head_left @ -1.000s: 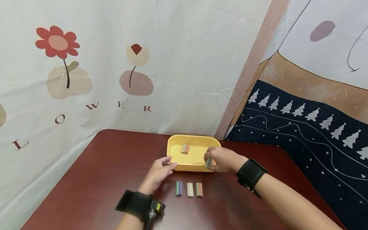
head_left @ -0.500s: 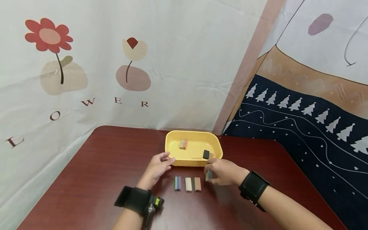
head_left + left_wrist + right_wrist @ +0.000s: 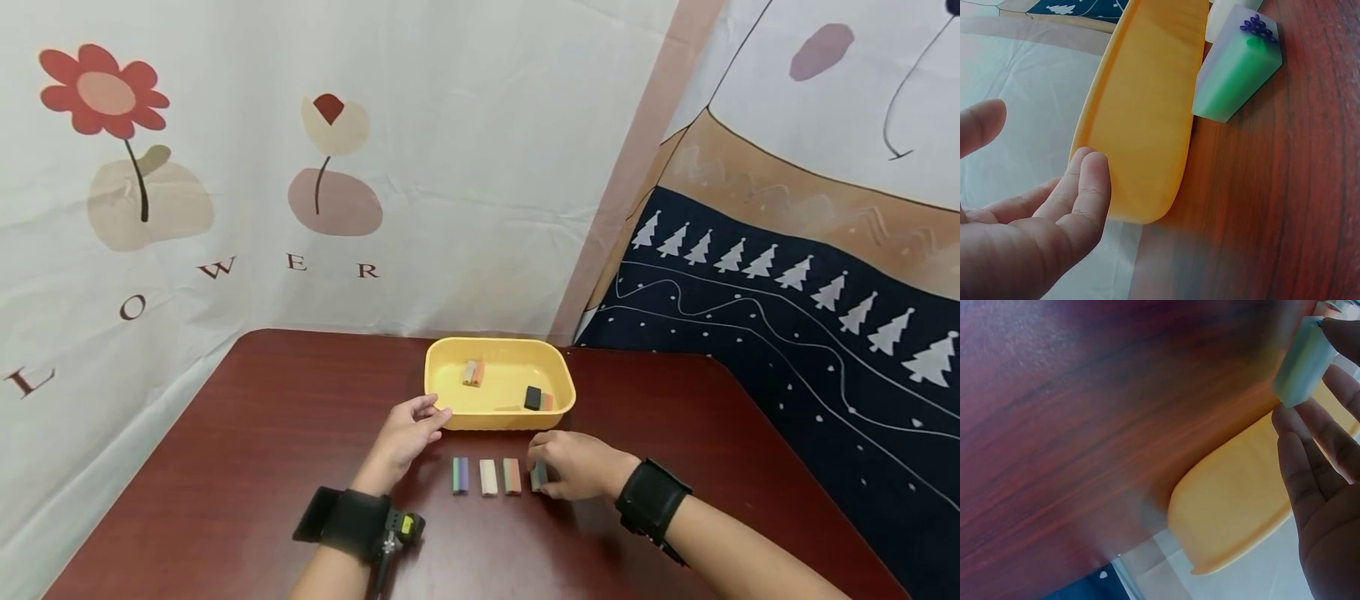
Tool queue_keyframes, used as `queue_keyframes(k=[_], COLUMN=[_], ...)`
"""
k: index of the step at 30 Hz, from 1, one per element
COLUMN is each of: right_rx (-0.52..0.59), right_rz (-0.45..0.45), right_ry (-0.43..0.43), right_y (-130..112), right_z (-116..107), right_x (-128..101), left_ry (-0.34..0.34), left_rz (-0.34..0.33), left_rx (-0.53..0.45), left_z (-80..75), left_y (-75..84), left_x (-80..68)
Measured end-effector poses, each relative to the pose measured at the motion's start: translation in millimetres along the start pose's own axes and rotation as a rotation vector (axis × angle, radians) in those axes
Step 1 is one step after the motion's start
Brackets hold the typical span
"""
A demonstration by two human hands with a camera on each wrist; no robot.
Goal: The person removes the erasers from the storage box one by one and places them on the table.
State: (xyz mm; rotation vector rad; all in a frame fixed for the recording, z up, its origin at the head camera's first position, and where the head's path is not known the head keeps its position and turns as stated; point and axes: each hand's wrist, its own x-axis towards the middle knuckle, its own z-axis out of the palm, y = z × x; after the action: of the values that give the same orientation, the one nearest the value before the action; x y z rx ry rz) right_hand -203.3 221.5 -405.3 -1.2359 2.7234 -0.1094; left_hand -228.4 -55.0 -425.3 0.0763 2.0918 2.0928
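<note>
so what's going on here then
A person is working with both hands at a table. The right hand pinches a pale green-blue block at the right end of a row, next to a green-and-orange block, a cream block and a green-and-purple block. The left hand is at the left end of the yellow tub. Inside the tub are a pale-and-orange block and a dark block beside an orange piece.

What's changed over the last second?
The right hand, still pinching the pale green block, has drawn back from over the yellow tub's near right corner to the right end of the three-block row. The black block in the tub has come into full view. The left hand, tub and row stayed put.
</note>
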Motion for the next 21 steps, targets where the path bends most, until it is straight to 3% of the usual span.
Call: queue_keyframes(k=[21], right_rx=[0.013], right_rz=[0.009], right_ry=[-0.013], right_y=[1.9], right_z=[7.0], right_x=[2.1], left_ry=[-0.001], left_rz=[-0.016], left_rx=[-0.006], left_z=[0.0], left_y=[2.0], left_x=[0.7])
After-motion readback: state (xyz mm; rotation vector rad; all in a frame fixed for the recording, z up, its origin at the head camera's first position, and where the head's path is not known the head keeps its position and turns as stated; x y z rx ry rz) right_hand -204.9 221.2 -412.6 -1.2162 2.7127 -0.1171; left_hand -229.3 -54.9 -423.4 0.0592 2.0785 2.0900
